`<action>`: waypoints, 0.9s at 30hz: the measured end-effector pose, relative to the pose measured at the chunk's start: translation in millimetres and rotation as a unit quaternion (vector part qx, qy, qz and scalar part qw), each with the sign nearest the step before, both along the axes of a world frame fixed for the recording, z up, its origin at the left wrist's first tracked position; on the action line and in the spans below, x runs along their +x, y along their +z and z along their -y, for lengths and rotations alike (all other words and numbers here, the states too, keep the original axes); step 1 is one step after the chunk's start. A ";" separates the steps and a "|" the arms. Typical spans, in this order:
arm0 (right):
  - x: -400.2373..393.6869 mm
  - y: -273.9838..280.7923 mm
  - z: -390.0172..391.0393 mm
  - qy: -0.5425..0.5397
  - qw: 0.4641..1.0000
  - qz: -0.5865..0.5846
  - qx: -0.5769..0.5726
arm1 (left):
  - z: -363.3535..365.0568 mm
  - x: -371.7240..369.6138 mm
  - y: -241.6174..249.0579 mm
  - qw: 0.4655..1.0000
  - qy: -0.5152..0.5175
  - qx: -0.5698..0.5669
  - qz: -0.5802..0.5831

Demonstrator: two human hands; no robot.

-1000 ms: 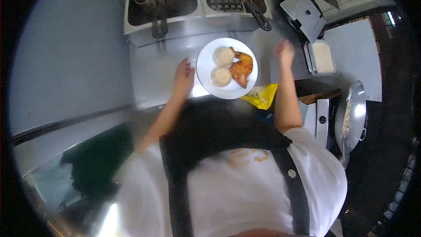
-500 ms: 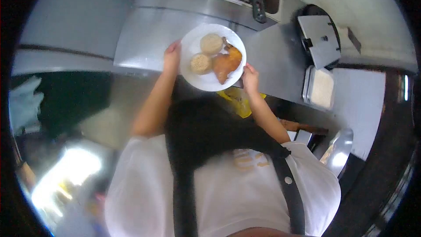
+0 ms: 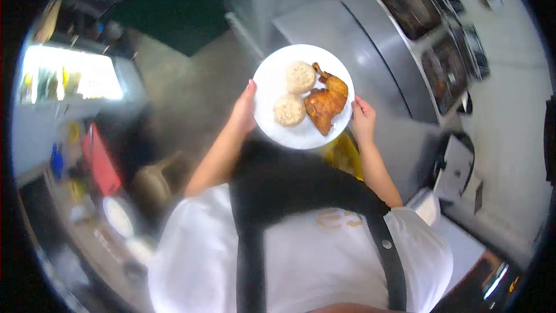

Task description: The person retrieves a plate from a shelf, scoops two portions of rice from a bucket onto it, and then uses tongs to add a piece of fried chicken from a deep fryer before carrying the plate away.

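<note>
Between my two hands is a white plate (image 3: 272, 122), held up in front of my dark apron. My left hand (image 3: 245, 107) grips its left rim, with the fingers hidden underneath. On the right rim, my right hand (image 3: 363, 117) pinches the edge. Two round mounds of rice, one upper (image 3: 300, 77) and one lower (image 3: 289, 110), sit on the plate's left half. Beside them lies a browned piece of chicken (image 3: 328, 102), its leg bone toward the top.
A steel counter (image 3: 370, 61) runs along the right, with fryer vats (image 3: 406, 6) at its back. Something yellow (image 3: 346, 156) shows below the plate. Left, beyond the floor, stand a lit display case (image 3: 72, 75) and a red object (image 3: 101, 159).
My body has turned left with the plate still in both hands. The fryers have swung to the right of the view, and the floor and lit case show more at left.
</note>
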State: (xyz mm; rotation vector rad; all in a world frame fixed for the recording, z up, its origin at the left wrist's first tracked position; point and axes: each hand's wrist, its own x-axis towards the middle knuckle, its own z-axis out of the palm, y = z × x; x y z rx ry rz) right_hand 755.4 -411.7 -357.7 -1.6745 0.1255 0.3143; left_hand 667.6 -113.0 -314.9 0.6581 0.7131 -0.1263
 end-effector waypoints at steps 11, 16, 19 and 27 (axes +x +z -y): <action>33.8 -98.0 -257.0 0.297 0.944 -0.095 0.103 | -94.5 -141.0 -108.9 0.924 0.358 0.120 -0.059; 99.6 -87.6 -98.4 0.364 0.886 -0.132 0.254 | 144.5 -86.3 -37.1 0.844 0.503 0.171 -0.070; 168.6 -56.8 -67.0 0.361 0.876 -0.186 0.259 | 196.2 -8.1 -44.2 0.825 0.537 0.171 -0.054; 241.2 -38.3 -93.3 0.423 0.801 -0.298 0.301 | 189.1 61.4 -106.2 0.786 0.589 0.159 0.103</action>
